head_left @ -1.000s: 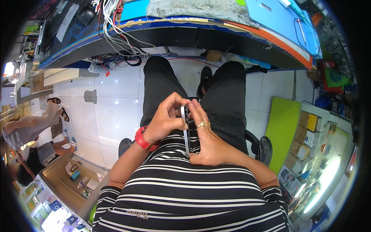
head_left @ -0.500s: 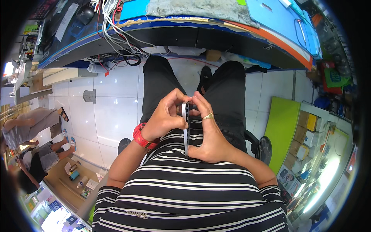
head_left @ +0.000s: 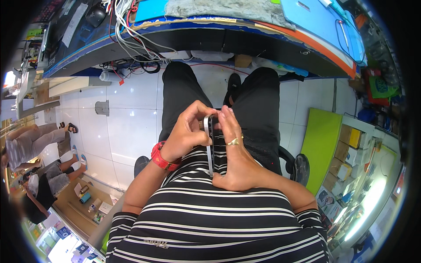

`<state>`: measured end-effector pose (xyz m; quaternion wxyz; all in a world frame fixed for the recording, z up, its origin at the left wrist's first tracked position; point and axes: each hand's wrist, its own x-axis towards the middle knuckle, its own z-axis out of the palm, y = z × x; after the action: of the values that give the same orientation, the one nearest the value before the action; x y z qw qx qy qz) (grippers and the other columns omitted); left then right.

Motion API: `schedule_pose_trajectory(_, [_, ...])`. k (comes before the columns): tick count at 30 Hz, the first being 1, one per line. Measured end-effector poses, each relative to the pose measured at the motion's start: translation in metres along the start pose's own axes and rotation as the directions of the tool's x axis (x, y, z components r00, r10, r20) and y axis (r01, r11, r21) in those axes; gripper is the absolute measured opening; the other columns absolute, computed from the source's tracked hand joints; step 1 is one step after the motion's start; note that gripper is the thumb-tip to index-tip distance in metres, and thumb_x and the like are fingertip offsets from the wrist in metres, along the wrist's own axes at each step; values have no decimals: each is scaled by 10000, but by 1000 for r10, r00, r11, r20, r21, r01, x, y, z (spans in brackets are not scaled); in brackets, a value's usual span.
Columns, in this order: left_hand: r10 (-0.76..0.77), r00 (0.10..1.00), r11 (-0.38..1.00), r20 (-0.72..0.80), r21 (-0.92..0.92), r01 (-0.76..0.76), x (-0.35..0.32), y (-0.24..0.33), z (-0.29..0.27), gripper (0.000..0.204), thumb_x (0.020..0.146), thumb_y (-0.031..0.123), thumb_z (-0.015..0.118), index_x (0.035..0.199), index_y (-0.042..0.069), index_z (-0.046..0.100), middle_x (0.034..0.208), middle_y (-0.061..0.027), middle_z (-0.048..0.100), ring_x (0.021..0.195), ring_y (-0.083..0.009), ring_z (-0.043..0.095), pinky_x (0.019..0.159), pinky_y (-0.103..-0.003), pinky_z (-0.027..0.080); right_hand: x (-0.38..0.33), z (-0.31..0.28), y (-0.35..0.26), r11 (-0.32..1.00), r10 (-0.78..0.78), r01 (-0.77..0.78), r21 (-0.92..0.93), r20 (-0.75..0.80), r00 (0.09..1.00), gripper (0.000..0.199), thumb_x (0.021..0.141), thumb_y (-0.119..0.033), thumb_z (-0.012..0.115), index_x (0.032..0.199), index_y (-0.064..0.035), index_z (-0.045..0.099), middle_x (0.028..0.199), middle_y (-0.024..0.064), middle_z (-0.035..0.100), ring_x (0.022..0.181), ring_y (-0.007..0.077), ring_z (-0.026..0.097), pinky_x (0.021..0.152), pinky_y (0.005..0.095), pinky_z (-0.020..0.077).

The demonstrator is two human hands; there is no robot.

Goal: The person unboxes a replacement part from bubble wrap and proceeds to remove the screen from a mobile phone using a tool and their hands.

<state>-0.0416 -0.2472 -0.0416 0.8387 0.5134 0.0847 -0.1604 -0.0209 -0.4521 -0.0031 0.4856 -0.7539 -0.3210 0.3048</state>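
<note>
A slim phone with a silver metal frame (head_left: pixel 209 154) is held upright, edge-on, in front of my striped shirt. A dark side of it, with small details along the edge, faces right. My left hand (head_left: pixel 189 130), with a red watch (head_left: pixel 162 157) at its wrist, is closed on the upper part, thumb against the frame and fingers curled behind. My right hand (head_left: pixel 239 164), wearing a gold-coloured ring (head_left: pixel 233 142), spans the right side: long fingers reach the top end and the thumb lies by the bottom end. The palm side hides part of the phone's dark face.
A worn workbench (head_left: pixel 193 27) spans the far side, with bundled white cables (head_left: pixel 127 33) hanging over its edge and a light-blue mat (head_left: pixel 318 26). My legs (head_left: pixel 180 96) are below it. A lit glass case (head_left: pixel 368 193) stands right; two people (head_left: pixel 39 184) sit left.
My right hand's fingers have straightened and pulled slightly away from the phone's face, and its thumb has slid lower. The left hand keeps its grip. People at left have shifted a little.
</note>
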Motion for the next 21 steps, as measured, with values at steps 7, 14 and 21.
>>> schedule_pose_trajectory(7, [-74, 997, 986, 30, -145, 77, 0, 19, 4, 622, 666, -123, 665, 1246, 27, 495, 1364, -172, 547, 1282, -291, 604, 1055, -425, 545, 9, -7, 3, 974, -220, 228, -11, -306, 926, 1145, 691, -95, 773, 1622, -22, 109, 1628, 309, 142, 1531, 503, 165, 1232, 559, 216])
schedule_pose_trajectory(14, [100, 995, 978, 27, 180, -103, -11, 38, 6, 896, 644, -71, 703, 1477, 6, 379, 1392, -152, 499, 1309, -242, 564, 1115, -352, 470, -1, -10, 9, 930, 45, -64, 361, 62, 997, 1133, 788, -285, 876, 1614, -17, 147, 1561, 296, 301, 1445, 468, 376, 1189, 501, 340])
schedule_pose_trajectory(21, [196, 979, 976, 49, 90, -200, -16, 30, 12, 998, 654, -79, 708, 1561, -12, 297, 1408, -142, 478, 1371, -251, 514, 1162, -383, 415, 6, -26, -3, 951, 181, -191, 243, 61, 982, 1134, 788, -210, 843, 1594, 64, 94, 1455, 245, 494, 1375, 425, 474, 1159, 473, 370])
